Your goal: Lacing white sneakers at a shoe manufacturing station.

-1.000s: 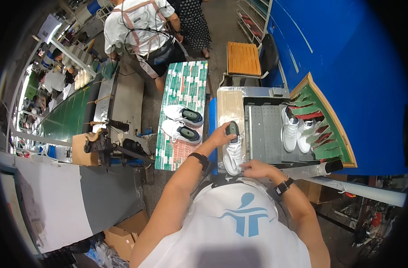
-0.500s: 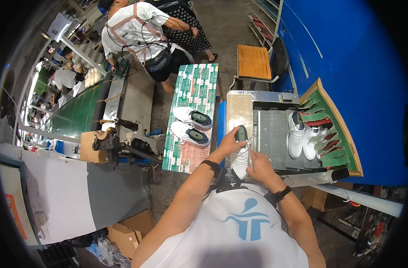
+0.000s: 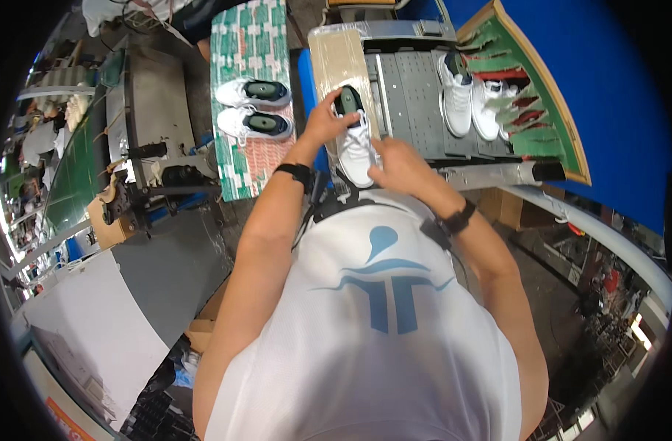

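A white lace-up sneaker (image 3: 356,151) with a dark insole lies in front of me, toe toward my body, at the near end of a tan wrapped board. My left hand (image 3: 325,123) grips its heel collar, thumb over the opening. At the other side of the shoe, my right hand (image 3: 403,167) has its fingers curled against the edge by the laces and toe. Whether a lace end is between those fingers cannot be made out. Two more white sneakers, an upper one (image 3: 236,93) and a lower one (image 3: 240,125), rest on a green-and-white patterned board (image 3: 249,55) to the left.
On the perforated grey metal bed (image 3: 409,95) to the right stand white sneakers (image 3: 457,103), partly under torn green and red strips hanging from a wooden-edged frame (image 3: 552,95). A metal bar (image 3: 490,175) crosses near my right forearm. A green conveyor (image 3: 75,162) runs at far left.
The view has tipped down toward my body, so the surroundings sit higher and further left. Both hands stay at the same sneaker, the left at its collar and the right at its side.
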